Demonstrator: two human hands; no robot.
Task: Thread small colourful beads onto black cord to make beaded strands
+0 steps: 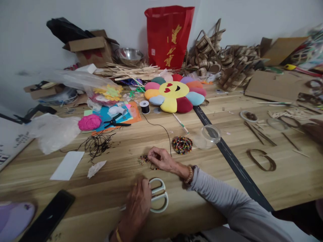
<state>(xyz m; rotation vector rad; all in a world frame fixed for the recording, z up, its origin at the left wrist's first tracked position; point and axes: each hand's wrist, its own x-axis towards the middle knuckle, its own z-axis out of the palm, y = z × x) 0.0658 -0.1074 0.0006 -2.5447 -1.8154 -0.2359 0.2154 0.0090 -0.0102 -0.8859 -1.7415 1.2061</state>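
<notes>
My right hand (161, 159) rests on the wooden table (121, 188) with its fingers pinched together beside a short string of coloured beads (143, 159); a black thread (164, 129) runs from it back to a black spool (144, 107). My left hand (137, 203) lies lower down, fingers curled on the grey-handled scissors (158, 199). A pile of coloured beads (182, 145) sits just right of my right hand, next to a clear plastic lid (208, 136).
A flower-shaped plush cushion (174, 95), red bag (168, 35), pink yarn ball (89, 122), black scissors (116, 123) and tangled black thread (97, 144) lie behind. A dark phone (47, 215) and white card (67, 165) are at the left. Woven strips (227, 60) clutter the right.
</notes>
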